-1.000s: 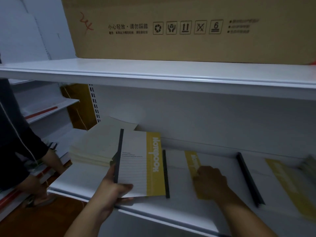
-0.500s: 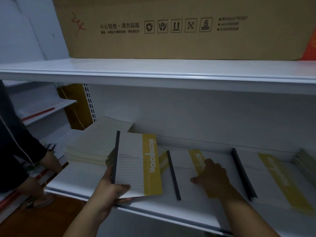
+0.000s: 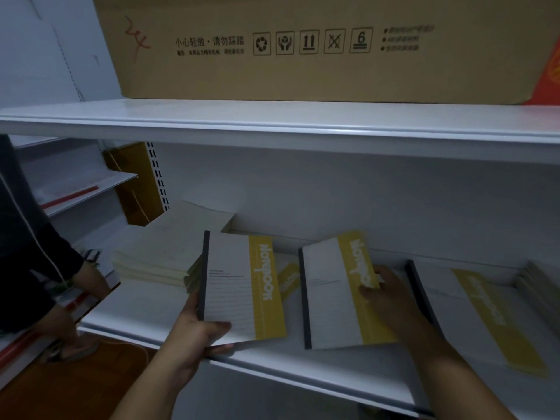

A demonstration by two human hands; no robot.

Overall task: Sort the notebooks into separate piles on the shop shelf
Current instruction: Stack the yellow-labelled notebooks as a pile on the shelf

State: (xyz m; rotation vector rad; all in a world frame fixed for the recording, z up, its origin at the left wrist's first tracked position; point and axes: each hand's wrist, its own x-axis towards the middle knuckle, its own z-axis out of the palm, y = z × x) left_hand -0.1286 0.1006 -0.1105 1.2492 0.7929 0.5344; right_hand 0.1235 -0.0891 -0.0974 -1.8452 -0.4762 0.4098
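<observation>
My left hand [image 3: 197,325] grips a white notebook with a yellow band and dark spine [image 3: 239,286] by its lower left corner, above the front of the white shelf [image 3: 145,301]. My right hand [image 3: 391,295] holds a second notebook of the same kind [image 3: 330,298] at its yellow right edge, tilted up off the shelf. Another yellow-banded notebook [image 3: 288,280] peeks out between the two. A third like notebook [image 3: 472,307] lies flat to the right. A pile of plain cream notebooks [image 3: 169,244] sits at the shelf's left.
A big cardboard box [image 3: 303,47] stands on the upper shelf [image 3: 272,122]. Another person in a dark sleeve [image 3: 27,253] works at lower shelves on the left. A further stack [image 3: 539,283] shows at the far right edge.
My right hand went from lying on the flat notebook to gripping its right edge and lifting it off the shelf. My left hand kept its notebook in about the same place.
</observation>
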